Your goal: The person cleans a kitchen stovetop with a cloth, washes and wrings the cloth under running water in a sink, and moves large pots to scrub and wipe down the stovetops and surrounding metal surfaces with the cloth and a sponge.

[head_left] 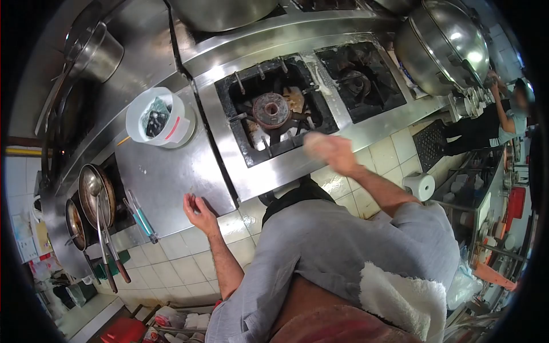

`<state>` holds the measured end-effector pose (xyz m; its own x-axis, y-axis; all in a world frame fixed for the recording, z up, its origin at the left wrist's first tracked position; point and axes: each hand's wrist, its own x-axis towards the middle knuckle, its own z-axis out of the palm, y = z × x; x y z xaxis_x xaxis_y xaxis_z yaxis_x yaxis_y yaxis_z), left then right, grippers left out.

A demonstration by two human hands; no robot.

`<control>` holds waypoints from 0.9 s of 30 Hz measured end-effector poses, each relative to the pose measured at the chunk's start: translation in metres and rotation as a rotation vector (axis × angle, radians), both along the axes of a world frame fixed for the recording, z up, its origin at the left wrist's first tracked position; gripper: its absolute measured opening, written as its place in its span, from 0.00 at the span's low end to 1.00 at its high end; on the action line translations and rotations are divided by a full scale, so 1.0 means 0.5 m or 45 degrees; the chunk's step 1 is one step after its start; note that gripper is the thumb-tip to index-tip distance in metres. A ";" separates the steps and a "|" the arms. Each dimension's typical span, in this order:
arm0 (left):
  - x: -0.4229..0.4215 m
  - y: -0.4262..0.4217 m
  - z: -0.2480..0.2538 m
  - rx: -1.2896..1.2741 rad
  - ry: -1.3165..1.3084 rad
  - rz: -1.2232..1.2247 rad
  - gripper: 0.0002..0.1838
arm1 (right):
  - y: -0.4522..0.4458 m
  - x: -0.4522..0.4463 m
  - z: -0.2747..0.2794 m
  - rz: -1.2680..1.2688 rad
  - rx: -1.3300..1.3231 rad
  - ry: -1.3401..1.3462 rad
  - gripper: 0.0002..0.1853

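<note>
My left hand [200, 214] hovers by the front edge of the steel counter [166, 188], its fingers loosely curled and apart, with nothing in them. Over the front edge of the gas stove [269, 174], my right hand [336, 154] is smeared by motion. Its fingers look closed around something pale that I cannot make out. Just beyond it lies a round burner [271, 111] inside a black square frame, with wet, dirty patches around it. On the counter stands a white bucket [182, 134] with a greenish cloth or bag and something dark inside.
A second burner [354, 86] and a big steel pot [443, 48] are to the right. Pans with a ladle [91, 184] and teal-handled tongs [142, 220] lie at left. A steel pot [103, 54] stands behind them. Another person [503, 126] stands at far right.
</note>
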<state>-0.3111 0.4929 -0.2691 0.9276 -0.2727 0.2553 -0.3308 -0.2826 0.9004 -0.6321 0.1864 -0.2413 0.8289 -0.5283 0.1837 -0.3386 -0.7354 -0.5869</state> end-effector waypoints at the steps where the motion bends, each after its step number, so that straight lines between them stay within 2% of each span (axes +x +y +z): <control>1: -0.007 0.000 0.001 -0.003 -0.004 0.003 0.20 | -0.023 -0.046 0.023 -0.366 0.217 0.257 0.19; 2: -0.016 0.000 0.002 -0.005 -0.015 0.067 0.20 | -0.040 -0.064 0.017 -0.360 0.217 0.254 0.19; 4: -0.038 -0.008 0.005 0.051 -0.061 0.190 0.20 | -0.081 -0.085 -0.018 -0.667 -0.359 0.367 0.20; 5: -0.053 -0.025 0.007 0.053 -0.064 0.201 0.20 | -0.138 -0.082 -0.088 -0.464 -0.312 0.293 0.22; 7: -0.089 -0.054 0.013 0.092 -0.052 0.351 0.20 | -0.185 -0.001 -0.057 -0.591 -0.362 0.208 0.23; 9: -0.122 -0.091 -0.004 0.054 -0.057 0.391 0.20 | -0.273 0.088 -0.010 -0.491 -0.424 -0.074 0.21; 10: -0.138 -0.112 -0.005 0.089 -0.076 0.413 0.20 | -0.330 0.132 -0.022 -0.455 -0.438 -0.034 0.19; 11: -0.152 -0.131 -0.007 0.126 -0.097 0.436 0.20 | -0.378 0.186 -0.012 -0.523 -0.316 -0.127 0.14; 12: -0.163 -0.144 -0.021 0.161 -0.146 0.441 0.21 | -0.445 0.230 -0.027 -0.405 -0.451 -0.209 0.11; 14: -0.184 -0.181 -0.031 0.208 -0.142 0.455 0.23 | -0.559 0.316 -0.061 -0.398 -0.580 -0.157 0.10; 15: -0.193 -0.194 -0.042 0.240 -0.147 0.463 0.24 | -0.591 0.352 -0.054 -0.455 -0.447 -0.024 0.10; 17: -0.202 -0.210 -0.047 0.374 -0.314 0.421 0.25 | -0.600 0.361 -0.062 -0.500 -0.299 0.112 0.10; 19: -0.209 -0.221 -0.038 0.493 -0.337 0.448 0.26 | -0.592 0.343 -0.090 -0.419 -0.166 -0.059 0.12; 20: -0.210 -0.226 -0.036 0.481 -0.346 0.459 0.26 | -0.525 0.274 -0.035 -0.242 -0.462 0.191 0.13; 22: -0.214 -0.229 -0.035 0.529 -0.332 0.505 0.29 | -0.449 0.188 -0.042 -0.233 -0.470 0.123 0.12; 24: -0.214 -0.239 -0.035 0.641 -0.332 0.539 0.29 | -0.397 0.124 0.015 -0.118 -0.305 0.416 0.20; 25: -0.212 -0.245 -0.032 0.758 -0.337 0.558 0.29 | -0.401 0.122 0.031 -0.123 -0.308 0.410 0.20; 27: -0.209 -0.260 -0.029 0.830 -0.377 0.601 0.30 | -0.442 0.141 0.057 -0.010 0.872 -0.173 0.08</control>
